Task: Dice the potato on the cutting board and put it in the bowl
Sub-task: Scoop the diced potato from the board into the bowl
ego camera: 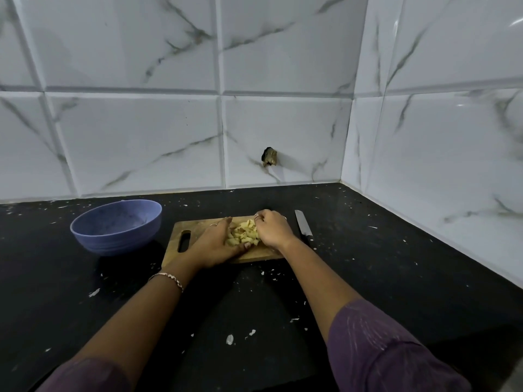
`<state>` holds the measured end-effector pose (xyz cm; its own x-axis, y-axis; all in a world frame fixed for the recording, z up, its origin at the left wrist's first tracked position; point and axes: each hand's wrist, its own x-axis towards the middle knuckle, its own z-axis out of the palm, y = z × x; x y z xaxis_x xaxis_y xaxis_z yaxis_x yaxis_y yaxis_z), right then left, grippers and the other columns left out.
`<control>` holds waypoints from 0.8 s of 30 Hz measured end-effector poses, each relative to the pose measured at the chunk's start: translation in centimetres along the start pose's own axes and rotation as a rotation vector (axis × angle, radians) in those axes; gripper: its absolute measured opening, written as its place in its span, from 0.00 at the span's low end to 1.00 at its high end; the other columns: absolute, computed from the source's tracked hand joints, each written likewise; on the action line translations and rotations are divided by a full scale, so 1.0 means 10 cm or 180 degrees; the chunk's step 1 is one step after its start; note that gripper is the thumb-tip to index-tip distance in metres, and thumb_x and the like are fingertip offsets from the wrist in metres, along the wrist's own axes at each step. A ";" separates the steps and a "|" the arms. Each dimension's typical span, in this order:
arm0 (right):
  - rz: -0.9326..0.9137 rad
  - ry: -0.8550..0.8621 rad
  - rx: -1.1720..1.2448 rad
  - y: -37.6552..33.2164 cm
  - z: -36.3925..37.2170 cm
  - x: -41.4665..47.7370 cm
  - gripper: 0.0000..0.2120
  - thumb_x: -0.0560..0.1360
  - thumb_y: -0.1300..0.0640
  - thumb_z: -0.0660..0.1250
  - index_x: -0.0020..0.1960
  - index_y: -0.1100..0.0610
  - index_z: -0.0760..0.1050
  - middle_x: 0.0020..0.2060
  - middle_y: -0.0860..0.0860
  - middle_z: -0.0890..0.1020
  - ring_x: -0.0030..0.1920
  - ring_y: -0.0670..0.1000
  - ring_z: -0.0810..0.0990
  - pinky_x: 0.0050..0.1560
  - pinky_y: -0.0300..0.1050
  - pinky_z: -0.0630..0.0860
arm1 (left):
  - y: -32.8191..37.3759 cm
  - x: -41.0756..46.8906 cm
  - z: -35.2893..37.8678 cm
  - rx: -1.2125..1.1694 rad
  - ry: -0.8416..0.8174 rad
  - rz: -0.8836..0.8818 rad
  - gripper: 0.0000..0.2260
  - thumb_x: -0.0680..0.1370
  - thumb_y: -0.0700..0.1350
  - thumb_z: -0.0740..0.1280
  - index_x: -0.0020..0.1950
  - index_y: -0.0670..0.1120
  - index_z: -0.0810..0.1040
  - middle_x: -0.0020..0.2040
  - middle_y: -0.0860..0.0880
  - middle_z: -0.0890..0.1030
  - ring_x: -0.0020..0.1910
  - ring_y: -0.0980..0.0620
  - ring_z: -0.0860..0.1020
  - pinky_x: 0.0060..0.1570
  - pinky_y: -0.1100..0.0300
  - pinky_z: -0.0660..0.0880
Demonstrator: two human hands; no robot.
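**Both Hands Close In on Diced Potato at the Cutting Board**

A person's left hand (218, 244) and right hand (271, 230) flank a heap of pale yellow diced potato (244, 236) lying on a wooden cutting board (195, 226) on a black, white-flecked table (368, 264). The left hand lies flat against the heap's left side, its fingers stretched out along the dice and its thumb tucked across the near edge. The right hand arches over the heap's right side with its fingers curled down round the far pieces. The dice sit between the two palms, touching both, and all of them rest on the board.

Well to the left of the left hand, beyond the board's slotted handle end, stands a blue bowl (119, 241), upright on the table and apart from the board; no potato shows inside it. Just to the right of the right hand a knife (303, 224) lies on the table beside the board's right edge, its blade pointing away from the person, with neither hand on it.

A thin bracelet (169, 277) circles the left wrist, and purple sleeves (382, 349) cover both upper forearms. Beyond the hands rises a wall of white marble-look tiles (141, 137), with a small dark hole (270, 157) broken through one tile above the right hand.
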<state>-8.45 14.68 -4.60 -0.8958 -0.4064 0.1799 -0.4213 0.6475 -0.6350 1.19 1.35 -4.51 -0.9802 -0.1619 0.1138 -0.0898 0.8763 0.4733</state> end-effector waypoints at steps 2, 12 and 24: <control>-0.0043 -0.0017 -0.0059 -0.02 0.02 0.01 0.18 0.84 0.53 0.53 0.69 0.58 0.73 0.66 0.56 0.77 0.66 0.57 0.73 0.67 0.52 0.70 | 0.01 0.03 -0.03 -0.0061 -0.0085 -0.0043 0.40 0.76 0.57 0.69 0.79 0.41 0.54 0.75 0.42 0.66 0.73 0.46 0.66 0.72 0.55 0.63; -0.0075 -0.0141 0.0457 -0.05 0.03 0.01 0.18 0.86 0.54 0.52 0.71 0.57 0.72 0.66 0.54 0.77 0.66 0.54 0.74 0.62 0.45 0.69 | 0.12 0.14 0.00 -0.0351 -0.0025 0.0091 0.35 0.78 0.47 0.69 0.80 0.45 0.54 0.77 0.46 0.63 0.75 0.48 0.62 0.71 0.60 0.59; -0.0071 -0.0073 0.1393 0.03 -0.07 0.00 0.16 0.85 0.61 0.55 0.68 0.59 0.74 0.65 0.53 0.77 0.66 0.50 0.74 0.61 0.38 0.69 | -0.28 0.05 -0.40 -0.1120 0.0244 -0.0386 0.19 0.78 0.39 0.69 0.68 0.47 0.74 0.62 0.46 0.77 0.59 0.49 0.75 0.59 0.54 0.75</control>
<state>-8.66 15.35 -4.24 -0.8817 -0.4347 0.1837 -0.3365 0.3062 -0.8905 1.68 -3.01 -2.27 -0.9489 -0.3001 0.0974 -0.1253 0.6415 0.7568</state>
